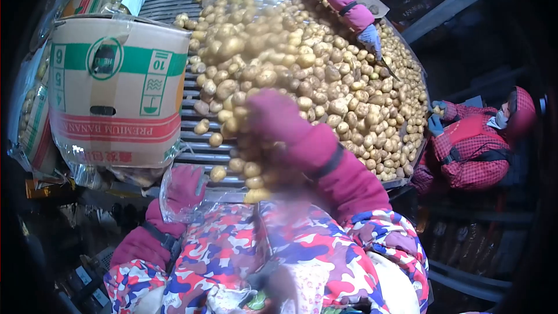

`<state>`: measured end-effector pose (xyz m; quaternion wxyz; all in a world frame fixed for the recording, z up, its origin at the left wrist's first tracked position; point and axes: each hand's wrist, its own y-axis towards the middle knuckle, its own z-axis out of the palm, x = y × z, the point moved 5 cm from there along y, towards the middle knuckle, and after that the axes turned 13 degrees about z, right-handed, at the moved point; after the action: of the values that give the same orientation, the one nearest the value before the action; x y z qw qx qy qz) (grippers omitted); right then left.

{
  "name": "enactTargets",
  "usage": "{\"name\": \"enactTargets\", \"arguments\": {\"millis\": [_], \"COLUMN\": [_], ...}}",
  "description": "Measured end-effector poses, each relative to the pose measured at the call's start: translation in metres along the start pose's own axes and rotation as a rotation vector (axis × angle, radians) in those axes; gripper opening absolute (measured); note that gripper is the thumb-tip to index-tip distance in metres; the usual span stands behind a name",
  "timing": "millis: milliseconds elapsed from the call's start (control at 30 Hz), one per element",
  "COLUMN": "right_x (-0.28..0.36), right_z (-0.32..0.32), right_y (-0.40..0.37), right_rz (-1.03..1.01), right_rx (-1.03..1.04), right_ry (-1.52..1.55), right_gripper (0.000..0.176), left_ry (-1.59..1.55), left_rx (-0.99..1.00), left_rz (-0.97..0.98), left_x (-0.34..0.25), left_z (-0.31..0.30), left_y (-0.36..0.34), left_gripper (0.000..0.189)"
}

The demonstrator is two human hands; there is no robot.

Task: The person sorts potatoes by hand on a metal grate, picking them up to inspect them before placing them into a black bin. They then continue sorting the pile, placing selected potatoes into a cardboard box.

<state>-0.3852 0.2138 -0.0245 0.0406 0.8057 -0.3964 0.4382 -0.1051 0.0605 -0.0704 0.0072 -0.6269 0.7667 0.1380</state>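
round potatoes (333,73) on metal slats (195,157)

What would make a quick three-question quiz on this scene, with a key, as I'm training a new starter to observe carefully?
1. Multiple choice: In this view, the PREMIUM BANANA lettering on the carton appears (a) upright, (b) upside down, (c) running vertically.
2. True or false: The camera wearer's right hand is over the carton.
3. Fill in the blank: Clear ____ shows at the wearer's left hand.

Key:
1. b
2. False; the right hand, blurred, is over the potatoes.
3. plastic
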Motion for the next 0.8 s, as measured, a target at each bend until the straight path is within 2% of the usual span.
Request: {"name": "enactTargets", "arguments": {"millis": [67, 100, 200, 267, 367, 400, 500, 567, 633, 733, 800], "right_x": [-0.015, -0.020, -0.062, -0.125, -0.152, -0.143, -0.148, -0.155, -0.157, -0.156, -0.158], "right_z": [-0.053, -0.088, -0.143, -0.144, -0.138, -0.139, -0.148, -0.146, -0.144, -0.143, -0.144], "right_y": [0.003, 0.004, 0.024, 0.061, 0.076, 0.069, 0.070, 0.073, 0.076, 0.075, 0.078], "right_rz": [-0.073, 0.052, 0.432, 0.545, 0.548, 0.572, 0.571, 0.560, 0.559, 0.566, 0.560], "right_rx": [-0.479, -0.569, -0.477, -0.406, -0.401, -0.438, -0.434, -0.415, -0.412, -0.421, -0.428], "right_ry": [-0.409, -0.433, -0.485, -0.685, -0.643, -0.580, -0.543, -0.543, -0.541, -0.535, -0.511], "right_gripper": [0.029, 0.032, 0.039, 0.044, 0.049, 0.049, 0.049, 0.049, 0.049, 0.048, 0.048], "left_ry": [-0.050, -0.072, -0.034, -0.023, -0.040, -0.027, 0.012, -0.049, -0.192, -0.225, -0.647], "left_rx": [0.026, 0.039, 0.005, 0.017, 0.091, 0.065, 0.012, 0.067, 0.190, 0.525, 0.818], "left_rz": [-0.017, -0.023, 0.001, 0.007, -0.002, 0.006, -0.069, -0.106, -0.161, -0.036, 0.007], "left_x": [0.001, 0.002, 0.010, 0.010, 0.011, 0.003, -0.006, -0.004, 0.007, 0.004, -0.003], "left_z": [0.000, 0.000, 0.022, 0.028, 0.022, 0.004, 0.000, -0.004, 0.002, -0.002, -0.030], "left_y": [0.000, 0.001, -0.016, -0.016, -0.016, -0.006, -0.008, -0.003, 0.002, 0.026, 0.053], "left_gripper": [0.044, 0.044, 0.046, 0.046, 0.047, 0.043, 0.039, 0.036, 0.036, 0.035, 0.038]}}
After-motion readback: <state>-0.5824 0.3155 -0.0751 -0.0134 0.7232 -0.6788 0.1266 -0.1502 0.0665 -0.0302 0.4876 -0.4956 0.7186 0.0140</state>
